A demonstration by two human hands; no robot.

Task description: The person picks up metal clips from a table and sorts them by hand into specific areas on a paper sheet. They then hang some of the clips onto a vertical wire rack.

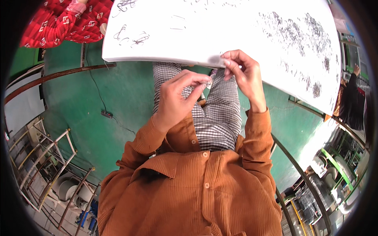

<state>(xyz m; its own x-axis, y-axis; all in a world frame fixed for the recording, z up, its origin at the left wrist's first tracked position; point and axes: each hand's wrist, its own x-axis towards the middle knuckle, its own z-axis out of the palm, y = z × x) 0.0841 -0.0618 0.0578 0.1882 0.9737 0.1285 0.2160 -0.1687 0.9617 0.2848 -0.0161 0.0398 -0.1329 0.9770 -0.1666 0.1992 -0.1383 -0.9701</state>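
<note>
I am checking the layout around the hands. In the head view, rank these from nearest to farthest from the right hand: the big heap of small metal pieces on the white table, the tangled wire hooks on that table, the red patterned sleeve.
From the right hand:
1. Heap of small metal pieces, up and to its right on the white table.
2. Tangled wire hooks, across the table to its left.
3. Red patterned sleeve, far left beyond the table's edge.

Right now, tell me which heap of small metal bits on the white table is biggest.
The dense dark heap on the white table's right side; the few bent wire pieces at left are sparse.
</note>
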